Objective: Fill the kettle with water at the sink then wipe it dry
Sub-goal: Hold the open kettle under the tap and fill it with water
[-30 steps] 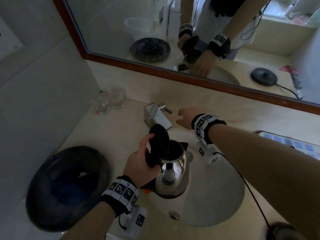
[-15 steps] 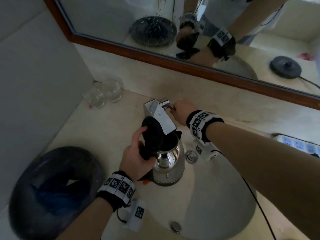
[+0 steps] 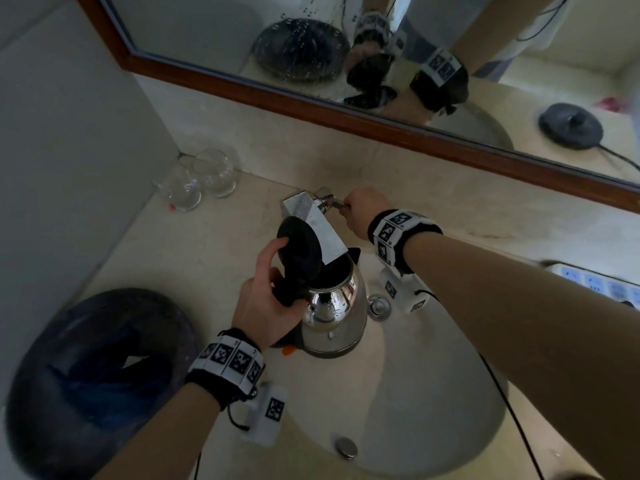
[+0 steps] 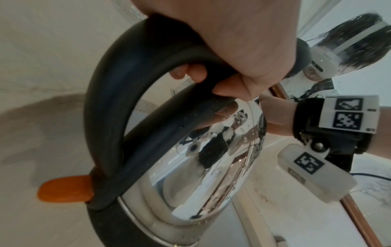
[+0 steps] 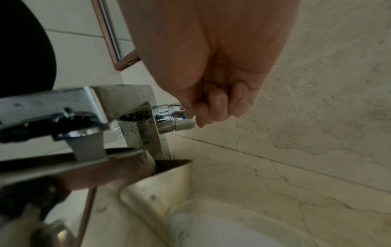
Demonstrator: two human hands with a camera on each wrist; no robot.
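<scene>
A shiny steel kettle [image 3: 334, 317] with a black handle [image 4: 110, 107] and an orange switch [image 4: 63, 190] hangs over the sink [image 3: 433, 393]. Its black lid [image 3: 299, 252] stands flipped up, and its mouth sits under the square chrome faucet spout [image 3: 313, 223]. My left hand [image 3: 266, 306] grips the kettle's handle, thumb against the lid. My right hand [image 3: 363, 211] pinches the faucet's small side lever [image 5: 180, 117], which has red and blue dots. No water stream shows in any view.
Two clear glasses [image 3: 201, 180] stand at the back left of the beige counter [image 3: 180, 258]. A dark round bin [image 3: 93, 379] with a blue liner sits at the front left. A wood-framed mirror [image 3: 381, 123] runs along the back wall. A power strip [image 3: 602, 284] lies at the right.
My left hand has lifted the kettle back under the faucet spout. My right hand has reached from above the basin to the faucet lever and taken hold of it.
</scene>
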